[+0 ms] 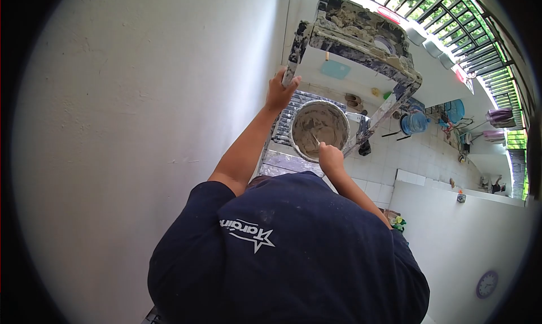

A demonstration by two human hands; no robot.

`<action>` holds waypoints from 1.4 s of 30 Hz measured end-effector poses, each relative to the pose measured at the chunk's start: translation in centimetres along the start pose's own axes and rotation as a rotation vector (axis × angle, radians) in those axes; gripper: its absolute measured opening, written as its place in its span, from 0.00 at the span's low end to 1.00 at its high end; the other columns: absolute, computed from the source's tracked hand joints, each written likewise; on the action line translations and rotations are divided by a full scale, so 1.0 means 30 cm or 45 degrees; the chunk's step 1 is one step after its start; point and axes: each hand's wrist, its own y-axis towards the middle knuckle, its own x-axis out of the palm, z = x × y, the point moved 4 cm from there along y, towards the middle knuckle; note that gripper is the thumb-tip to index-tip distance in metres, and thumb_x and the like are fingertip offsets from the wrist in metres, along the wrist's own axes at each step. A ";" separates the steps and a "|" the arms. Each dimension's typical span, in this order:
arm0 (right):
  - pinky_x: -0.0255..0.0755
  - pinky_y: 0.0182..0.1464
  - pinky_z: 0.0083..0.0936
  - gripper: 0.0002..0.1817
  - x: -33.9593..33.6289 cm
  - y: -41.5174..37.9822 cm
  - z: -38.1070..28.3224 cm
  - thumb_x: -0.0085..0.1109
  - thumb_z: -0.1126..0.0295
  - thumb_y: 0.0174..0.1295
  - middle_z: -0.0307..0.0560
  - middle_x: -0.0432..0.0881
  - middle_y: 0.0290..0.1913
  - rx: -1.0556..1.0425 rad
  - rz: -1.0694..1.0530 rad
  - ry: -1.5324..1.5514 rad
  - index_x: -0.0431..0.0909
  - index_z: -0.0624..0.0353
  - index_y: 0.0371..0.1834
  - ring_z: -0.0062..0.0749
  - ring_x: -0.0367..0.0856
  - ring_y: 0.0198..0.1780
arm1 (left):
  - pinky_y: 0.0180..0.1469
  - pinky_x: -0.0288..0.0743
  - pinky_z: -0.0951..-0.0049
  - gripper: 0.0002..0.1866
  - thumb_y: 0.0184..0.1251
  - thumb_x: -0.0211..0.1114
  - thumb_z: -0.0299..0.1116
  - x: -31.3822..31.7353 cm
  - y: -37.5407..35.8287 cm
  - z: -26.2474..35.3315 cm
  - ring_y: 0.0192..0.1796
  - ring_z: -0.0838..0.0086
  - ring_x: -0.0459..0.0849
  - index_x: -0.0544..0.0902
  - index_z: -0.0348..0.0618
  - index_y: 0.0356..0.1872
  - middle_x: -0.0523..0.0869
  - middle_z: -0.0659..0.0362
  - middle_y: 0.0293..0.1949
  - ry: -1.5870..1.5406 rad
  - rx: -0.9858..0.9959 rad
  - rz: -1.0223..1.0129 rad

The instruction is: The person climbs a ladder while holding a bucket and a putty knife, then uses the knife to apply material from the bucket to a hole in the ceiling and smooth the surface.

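My left hand (281, 91) is wrapped round the side rail of a stepladder (293, 58), which is crusted with dried plaster. Below the ladder's top stands a round bucket (292, 133), with wet grey-brown plaster (323, 123) inside. At the bucket's near rim, my right hand (331, 157) is closed on a thin tool whose pale shaft (315, 138) reaches into the plaster; I cannot tell the tool's kind. Its lower end is hidden in the mix. The ladder's top step (361, 33) is thickly caked with plaster.
A bare white wall (141, 109) rises close on the left. Beneath the ladder, shoes (353, 101) lie on the tiled floor (384, 154). Blue water jugs (415, 123) stand to the right, near a low white wall (468, 233). A barred railing (440, 10) runs along the far side.
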 end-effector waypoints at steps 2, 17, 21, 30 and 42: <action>0.81 0.38 0.52 0.06 -0.024 -0.028 -0.001 0.53 0.73 0.64 0.62 0.87 0.32 -0.016 -0.007 0.018 0.79 0.61 0.35 0.59 0.88 0.37 | 0.31 0.76 0.69 0.17 0.69 0.70 0.42 0.001 -0.004 0.008 0.26 0.76 0.81 0.82 0.36 0.42 0.84 0.59 0.23 -0.002 0.025 0.032; 0.53 0.16 0.12 0.21 -0.165 -0.150 0.291 0.62 0.51 0.73 0.41 0.79 0.26 0.570 -0.460 2.013 0.81 0.58 0.53 0.16 0.65 0.16 | 0.31 0.74 0.67 0.17 0.68 0.70 0.43 0.001 -0.003 0.002 0.26 0.77 0.79 0.83 0.37 0.40 0.83 0.58 0.22 0.024 0.056 0.087; 0.59 0.18 0.17 0.24 -0.194 -0.244 0.324 0.50 0.45 0.78 0.46 0.80 0.25 0.532 -0.418 2.553 0.79 0.56 0.44 0.22 0.65 0.15 | 0.31 0.74 0.67 0.16 0.68 0.70 0.43 0.005 -0.016 -0.006 0.26 0.76 0.79 0.84 0.37 0.42 0.83 0.58 0.22 -0.029 0.045 0.091; 0.67 0.30 0.25 0.29 -0.428 -0.326 0.281 0.49 0.42 0.76 0.57 0.84 0.40 -0.543 -0.133 3.081 0.75 0.58 0.60 0.33 0.77 0.30 | 0.38 0.79 0.62 0.16 0.66 0.70 0.40 0.002 -0.017 -0.018 0.34 0.69 0.88 0.85 0.37 0.44 0.88 0.52 0.28 0.006 0.135 0.149; 0.73 0.45 0.35 0.28 -1.490 -0.806 0.088 0.78 0.53 0.57 0.53 0.84 0.46 -0.771 1.883 0.312 0.80 0.58 0.52 0.40 0.80 0.45 | 0.32 0.76 0.61 0.14 0.63 0.71 0.39 -0.005 -0.020 -0.006 0.28 0.64 0.87 0.82 0.37 0.36 0.85 0.52 0.23 0.061 0.127 0.167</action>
